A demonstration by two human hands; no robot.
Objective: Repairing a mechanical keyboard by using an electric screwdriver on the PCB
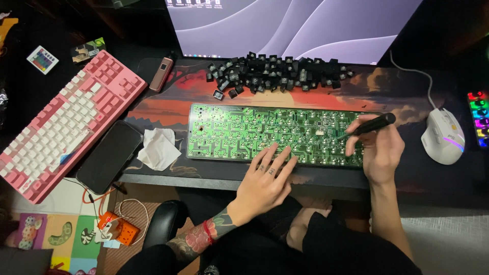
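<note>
Green circuit board (pixel 277 135) bare and face-up on the desk mat (pixel 168 109), lying along the mat's front edge, near the middle of the desk. All key caps off: black key caps (pixel 277 72) heaped in a loose pile along the mat's back edge, just below the monitor (pixel 295 25). No case or plate around the board, so stripping down judged done; work on the board itself judged under way, refitting of caps wholly left.

Left hand (pixel 265 178) flat on the board's front edge, fingers spread and pressing down, steadying it, closed on nothing. Right hand (pixel 379 150) at the board's right end, fingers pinched narrow around a black pen-shaped tool (pixel 372 124), tip aimed down-left at the board surface; touching or just above, cannot tell.

Pink keyboard (pixel 63 122) complete with caps, slanted at the desk's left side, untouched. Dark phone (pixel 109 155) just right of it, at the mat's front left corner, with a crumpled white tissue (pixel 158 147) beside. Small pink device (pixel 162 74) at the mat's back left corner. White mouse (pixel 444 136) near the right edge of the desk, well apart from the board
</note>
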